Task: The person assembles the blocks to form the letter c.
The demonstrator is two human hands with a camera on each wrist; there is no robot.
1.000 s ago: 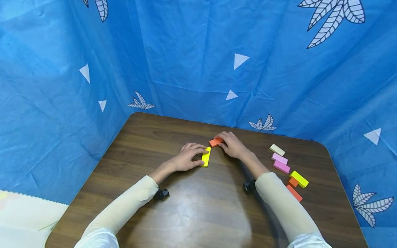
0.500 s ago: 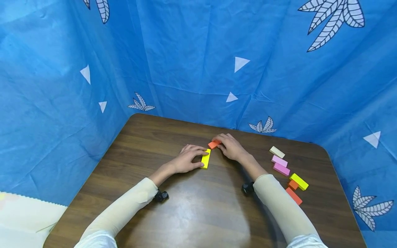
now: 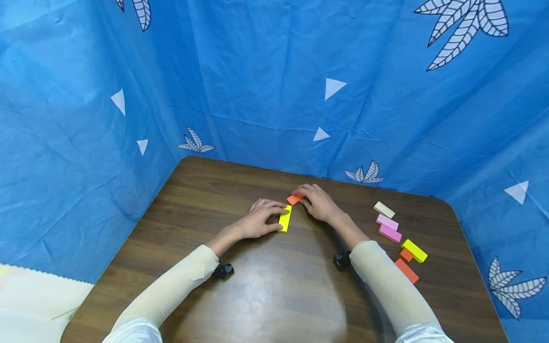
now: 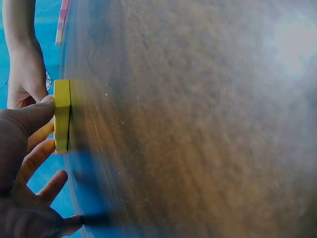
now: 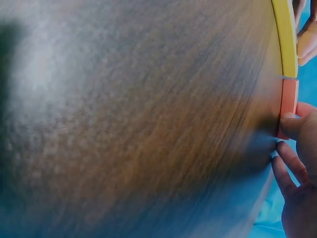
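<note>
Ok, orange blk [image 3: 293, 199] in R hand [image 3: 318, 204]

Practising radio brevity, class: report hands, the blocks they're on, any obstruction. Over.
Left hand grips yellow block. Right hand pinches orange block. No obstruction visible between the two.

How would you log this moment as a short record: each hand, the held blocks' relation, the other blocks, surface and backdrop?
left hand: holds yellow block
right hand: holds orange block
held pair: orange at yellow's far end, angled to it; contact unclear
other blocks, far to near, on the right: cream block, pale pink block, darker pink block, second yellow block, second orange block, third orange block
surface: brown table
backdrop: blue cloth, white leaves and triangles
</note>
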